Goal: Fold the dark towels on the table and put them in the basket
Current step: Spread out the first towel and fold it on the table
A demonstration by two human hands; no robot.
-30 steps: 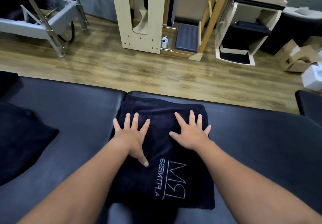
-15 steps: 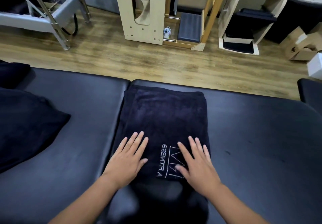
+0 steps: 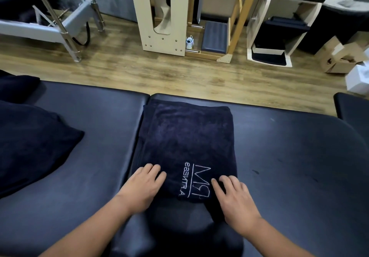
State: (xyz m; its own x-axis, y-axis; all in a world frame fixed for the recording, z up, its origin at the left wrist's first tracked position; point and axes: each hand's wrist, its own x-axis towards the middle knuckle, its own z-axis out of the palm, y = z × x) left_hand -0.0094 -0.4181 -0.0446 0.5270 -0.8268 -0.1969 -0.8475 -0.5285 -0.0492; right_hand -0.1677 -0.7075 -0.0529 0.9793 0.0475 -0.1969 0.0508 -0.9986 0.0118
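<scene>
Left hand [image 3: 142, 186] and right hand [image 3: 233, 196] rest on the folded dark navy terry towel [image 3: 187, 142], fingers curling at its near edge; black padded surface [image 3: 289, 156] beneath.

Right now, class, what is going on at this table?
A person is folding a dark towel on a padded black table. The towel lies folded into a rectangle, with white stitched lettering facing up. The left hand and the right hand both rest on its near end, fingers somewhat curled at the edge, either side of the lettering. More dark cloth lies piled on the table to the left. No basket is in view.
</scene>
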